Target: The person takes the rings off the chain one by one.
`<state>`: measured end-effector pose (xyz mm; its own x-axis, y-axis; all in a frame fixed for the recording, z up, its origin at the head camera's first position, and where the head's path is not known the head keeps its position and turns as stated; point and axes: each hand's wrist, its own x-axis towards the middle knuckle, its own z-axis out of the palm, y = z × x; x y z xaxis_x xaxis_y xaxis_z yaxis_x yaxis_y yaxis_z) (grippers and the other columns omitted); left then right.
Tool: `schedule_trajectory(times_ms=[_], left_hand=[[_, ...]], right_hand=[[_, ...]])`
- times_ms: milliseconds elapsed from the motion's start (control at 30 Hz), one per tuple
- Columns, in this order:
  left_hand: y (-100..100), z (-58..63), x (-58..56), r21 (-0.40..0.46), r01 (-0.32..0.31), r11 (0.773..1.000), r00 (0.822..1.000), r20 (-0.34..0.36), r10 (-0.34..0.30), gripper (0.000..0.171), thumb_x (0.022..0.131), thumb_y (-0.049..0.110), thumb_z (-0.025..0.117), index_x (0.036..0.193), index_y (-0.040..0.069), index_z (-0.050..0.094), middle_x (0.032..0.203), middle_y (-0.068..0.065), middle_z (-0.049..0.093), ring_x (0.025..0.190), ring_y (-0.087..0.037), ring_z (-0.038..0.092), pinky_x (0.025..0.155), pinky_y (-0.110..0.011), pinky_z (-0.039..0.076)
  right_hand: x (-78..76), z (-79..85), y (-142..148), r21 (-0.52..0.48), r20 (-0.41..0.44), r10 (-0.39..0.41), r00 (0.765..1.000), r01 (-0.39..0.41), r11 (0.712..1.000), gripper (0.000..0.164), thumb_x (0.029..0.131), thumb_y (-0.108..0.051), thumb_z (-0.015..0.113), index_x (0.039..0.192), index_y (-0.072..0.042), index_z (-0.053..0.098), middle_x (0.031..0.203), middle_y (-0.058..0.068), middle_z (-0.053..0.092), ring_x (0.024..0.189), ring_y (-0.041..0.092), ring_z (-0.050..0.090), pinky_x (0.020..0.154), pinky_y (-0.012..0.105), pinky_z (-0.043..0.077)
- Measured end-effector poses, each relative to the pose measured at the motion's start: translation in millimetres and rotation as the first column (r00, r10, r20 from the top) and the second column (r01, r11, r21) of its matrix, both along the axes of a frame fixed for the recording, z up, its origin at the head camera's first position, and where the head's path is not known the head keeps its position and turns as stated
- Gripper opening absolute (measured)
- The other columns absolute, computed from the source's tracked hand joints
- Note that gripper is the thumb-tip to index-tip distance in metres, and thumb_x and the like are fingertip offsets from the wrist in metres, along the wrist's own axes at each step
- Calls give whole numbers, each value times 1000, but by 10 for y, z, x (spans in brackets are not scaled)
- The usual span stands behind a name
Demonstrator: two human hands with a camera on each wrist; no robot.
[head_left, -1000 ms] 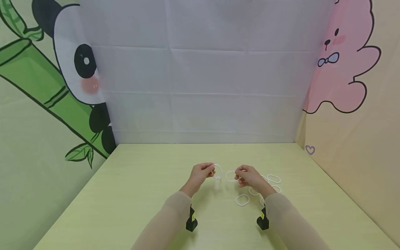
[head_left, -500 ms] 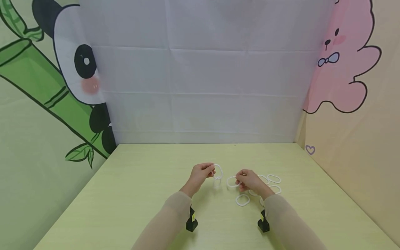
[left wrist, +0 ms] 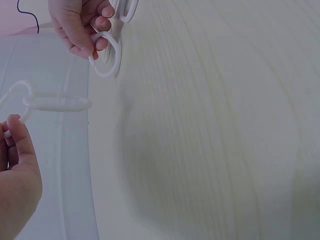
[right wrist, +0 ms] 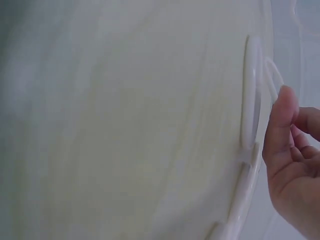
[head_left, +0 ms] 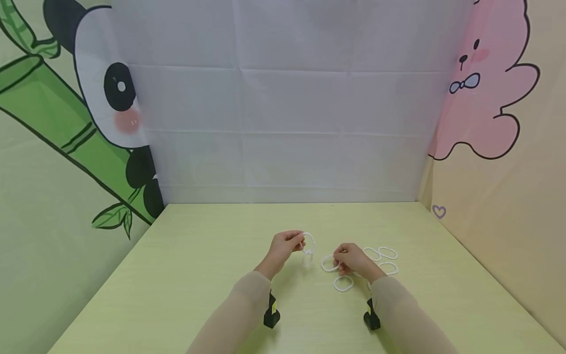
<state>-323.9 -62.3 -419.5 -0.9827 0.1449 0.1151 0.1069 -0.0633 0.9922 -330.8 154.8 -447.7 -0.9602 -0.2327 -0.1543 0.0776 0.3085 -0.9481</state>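
Note:
My left hand (head_left: 283, 248) pinches a white plastic ring (head_left: 314, 242) between thumb and fingers above the table. From it hangs a second, linked white ring (left wrist: 57, 103), plainest in the left wrist view. My right hand (head_left: 352, 258) pinches a separate white ring (head_left: 323, 266) low over the tabletop, apart from the linked pair. In the right wrist view the thumb covers part of that ring (right wrist: 271, 75). Just in front of the right hand, a loose ring (head_left: 343, 291) lies flat on the table.
Several more white rings lie right of the right hand, among them a far ring (head_left: 396, 253) and a nearer one (head_left: 396, 268); some are partly hidden by the hand and wrist. The pale wood-look table (head_left: 212, 246) ends at a white cloth backdrop (head_left: 287, 162).
My right hand has moved down and slightly nearer with its ring, away from the linked pair. The left hand has stayed in place with its rings.

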Motion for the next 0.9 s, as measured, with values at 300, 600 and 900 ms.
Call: schedule_trajectory(times_ms=[300,600,900], left_hand=[[9,13,2,8,5,1000,1000,-4,-5,27,92,7,57,109,-13,59,82,-9,62,70,-9,57,74,-26,52],[17,20,-2,12,9,1000,1000,-14,-9,27,92,8,57,109,-13,59,79,-4,61,71,-9,57,76,-28,52],[32,17,2,3,10,1000,1000,-9,-10,29,92,7,56,110,-16,57,88,-18,62,70,-9,58,74,-26,52]], right_hand=[[34,40,-10,57,-18,-3,1000,4,998,6,89,3,52,86,8,53,70,15,58,46,13,49,46,23,48],[35,31,-12,124,-26,-57,998,60,990,2,82,7,58,81,8,56,64,13,55,46,15,52,47,25,50],[19,7,-9,205,-43,-70,997,78,976,9,82,8,61,75,4,56,59,11,54,45,14,51,45,24,50]])
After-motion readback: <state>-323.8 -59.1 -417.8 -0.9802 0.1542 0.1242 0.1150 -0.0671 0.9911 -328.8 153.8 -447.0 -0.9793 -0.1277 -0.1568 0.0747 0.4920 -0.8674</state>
